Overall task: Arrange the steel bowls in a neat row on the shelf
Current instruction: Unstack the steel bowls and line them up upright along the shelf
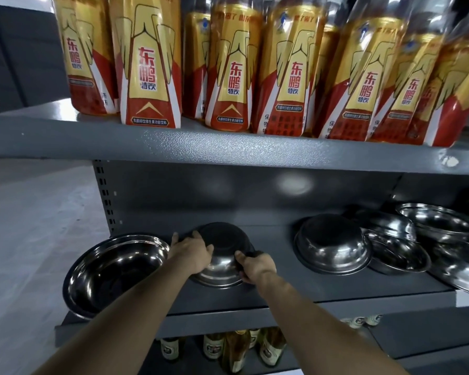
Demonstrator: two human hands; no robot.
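Two hands (pixel 192 254) gripping steel bowl (pixel 222 255), shelf edge (pixel 309 309) near

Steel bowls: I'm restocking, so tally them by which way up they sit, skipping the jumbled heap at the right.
Upside down: 2, the held bowl and the bowl right of it
Mouth up, tilted: 1, the leftmost bowl
Total: 3
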